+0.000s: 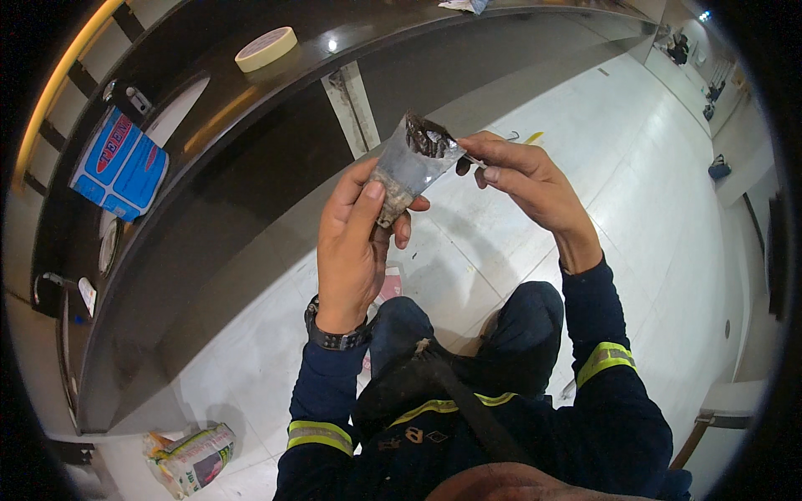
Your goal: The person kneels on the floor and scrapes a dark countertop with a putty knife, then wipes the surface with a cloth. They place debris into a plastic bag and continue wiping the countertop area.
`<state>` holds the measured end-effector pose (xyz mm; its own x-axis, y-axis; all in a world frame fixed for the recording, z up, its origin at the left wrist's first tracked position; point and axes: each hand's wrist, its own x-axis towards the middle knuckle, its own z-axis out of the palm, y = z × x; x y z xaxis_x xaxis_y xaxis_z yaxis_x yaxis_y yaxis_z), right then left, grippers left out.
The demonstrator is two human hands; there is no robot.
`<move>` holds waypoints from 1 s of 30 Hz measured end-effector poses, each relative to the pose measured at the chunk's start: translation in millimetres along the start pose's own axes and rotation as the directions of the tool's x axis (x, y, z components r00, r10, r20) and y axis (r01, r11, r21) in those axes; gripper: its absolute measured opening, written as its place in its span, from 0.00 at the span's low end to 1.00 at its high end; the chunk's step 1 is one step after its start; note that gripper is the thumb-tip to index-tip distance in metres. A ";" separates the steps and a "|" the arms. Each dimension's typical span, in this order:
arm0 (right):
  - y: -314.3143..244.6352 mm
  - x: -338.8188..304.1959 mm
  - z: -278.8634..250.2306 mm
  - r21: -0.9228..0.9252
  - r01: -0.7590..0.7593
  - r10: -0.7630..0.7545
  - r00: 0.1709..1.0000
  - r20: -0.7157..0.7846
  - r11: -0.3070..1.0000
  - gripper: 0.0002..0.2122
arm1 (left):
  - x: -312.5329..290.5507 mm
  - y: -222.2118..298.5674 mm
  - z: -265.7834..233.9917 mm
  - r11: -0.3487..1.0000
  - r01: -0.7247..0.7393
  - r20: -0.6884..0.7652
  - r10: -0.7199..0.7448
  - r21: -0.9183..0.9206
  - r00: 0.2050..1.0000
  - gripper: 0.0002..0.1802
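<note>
Left hand (351,242) grips a part-filled clear bag (409,171); right hand (535,184) pinches its edge, though whether it's unsealed is unclear.

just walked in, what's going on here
A person is handling a small clear plastic bag above the floor. The left hand holds its lower end, where the contents look pale; the right hand appears to pinch its right corner. The upper end looks dark. On the dark counter at left are a roll of tape and a blue container.
</note>
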<state>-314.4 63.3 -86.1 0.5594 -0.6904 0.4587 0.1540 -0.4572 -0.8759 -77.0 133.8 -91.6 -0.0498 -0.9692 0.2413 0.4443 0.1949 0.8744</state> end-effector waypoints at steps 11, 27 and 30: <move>37.0 -16.1 2.4 -0.107 -0.175 0.105 0.877 -0.469 0.979 0.13 | -1.2 -5.3 -0.7 0.955 -0.219 -0.043 0.232 0.198 0.972 0.16; -9.4 -20.2 41.1 -0.082 -0.144 0.095 0.899 -0.427 0.986 0.10 | -21.6 -28.8 2.0 0.792 -0.393 -0.021 0.454 0.467 0.891 0.17; -9.9 -21.2 43.2 -0.054 -0.173 0.133 0.890 -0.435 0.983 0.10 | -24.2 -30.9 4.3 0.739 -0.387 0.014 0.455 0.551 0.890 0.16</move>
<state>-292.6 106.7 -93.7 0.1639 -0.9195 0.3573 0.0102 -0.3606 -0.9327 -93.4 151.8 -122.6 0.1451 -0.7721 0.6187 -0.1456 0.6018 0.7852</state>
